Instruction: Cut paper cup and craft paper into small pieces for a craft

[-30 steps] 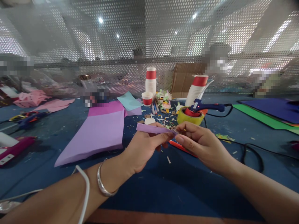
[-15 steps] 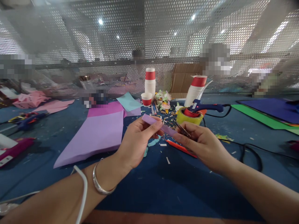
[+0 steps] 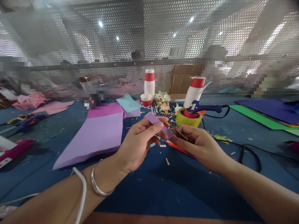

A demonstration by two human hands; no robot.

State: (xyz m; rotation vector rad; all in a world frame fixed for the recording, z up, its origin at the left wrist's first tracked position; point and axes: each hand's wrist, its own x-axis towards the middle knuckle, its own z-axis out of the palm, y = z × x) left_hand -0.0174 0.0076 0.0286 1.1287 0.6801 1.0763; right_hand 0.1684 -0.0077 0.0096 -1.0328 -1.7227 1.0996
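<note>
Between the thumb and fingers of my left hand (image 3: 140,140) is a narrow purple paper strip (image 3: 153,119), tilted down toward the right. My right hand (image 3: 198,141) is closed around a pair of small scissors (image 3: 179,133), its blades pointing up and left beside the strip's lower end. The right thumb is close to that end; whether it touches I cannot tell. The scissors' handles are mostly hidden in the fingers. Under the hands lies an orange-red craft knife or stick (image 3: 179,149), partly covered. A large purple sheet (image 3: 93,137) lies left of my left hand.
A blue glue gun (image 3: 205,108) rests on a yellow tape roll (image 3: 189,118), its black cable running right. Stacked paper cups (image 3: 149,85) stand behind, with paper scraps (image 3: 163,98) beside them. Coloured sheets (image 3: 261,119) lie right; a magenta power strip (image 3: 21,147) lies left.
The purple strip has tilted more steeply, and my left fingers have shifted along it. My right hand with the scissors has moved slightly left.
</note>
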